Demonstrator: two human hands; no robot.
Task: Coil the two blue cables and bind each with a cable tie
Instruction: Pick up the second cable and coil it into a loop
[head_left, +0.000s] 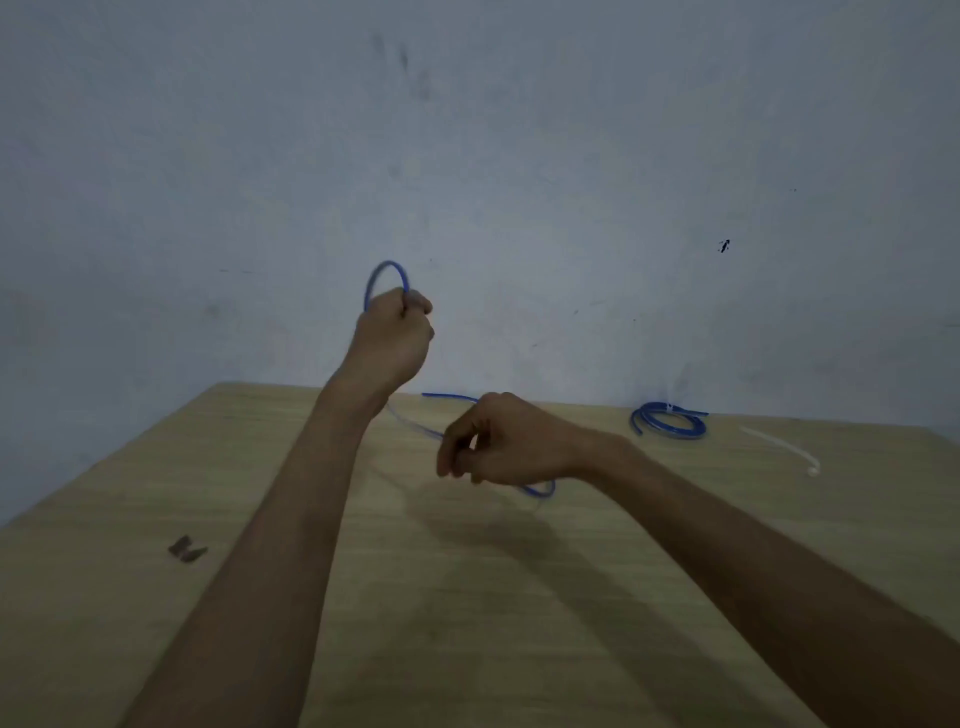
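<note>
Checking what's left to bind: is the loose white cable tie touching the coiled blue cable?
Apart. The head view shows bare table between the white cable tie and the coiled cable.

I see two bare forearms reaching in from the near edge, with no sleeves on either as far as the frame shows. My left hand (390, 340) and right hand (498, 441) carry no gloves, rings, watch or wristband. Both hands are slightly blurred.
</note>
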